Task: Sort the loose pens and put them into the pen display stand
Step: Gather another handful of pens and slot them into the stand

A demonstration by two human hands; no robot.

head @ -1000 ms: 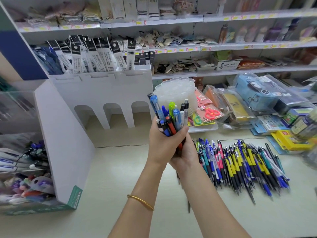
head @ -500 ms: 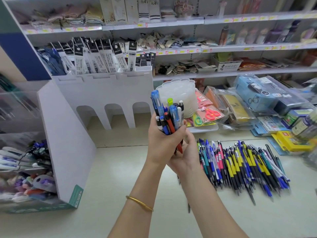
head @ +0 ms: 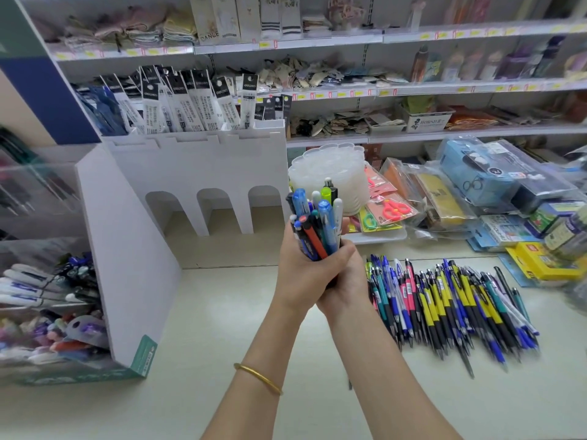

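Note:
Both hands hold one upright bundle of mixed pens [head: 317, 217] above the counter's middle. My left hand [head: 298, 274] grips the bundle from the left, and my right hand [head: 344, 281] wraps its lower part from the right and below. Blue, red, green and white pen tops stick out above my fingers. To the right, several loose pens [head: 451, 306] lie side by side on the counter [head: 222, 312]. The white cardboard pen display stand [head: 127, 242] stands at the left, with several pens [head: 47, 290] in its clear tiers.
A white arched riser [head: 203, 173] with packaged refills stands behind. A stack of clear plastic trays [head: 327, 176], scissors packs [head: 390, 211] and boxed stationery [head: 476, 173] crowd the back right. Shelves of goods rise behind the counter.
The pen bundle and both hands have stayed about mid-counter, shifting slightly; the pens look drawn a little lower into my grip. The camera view has turned slightly left.

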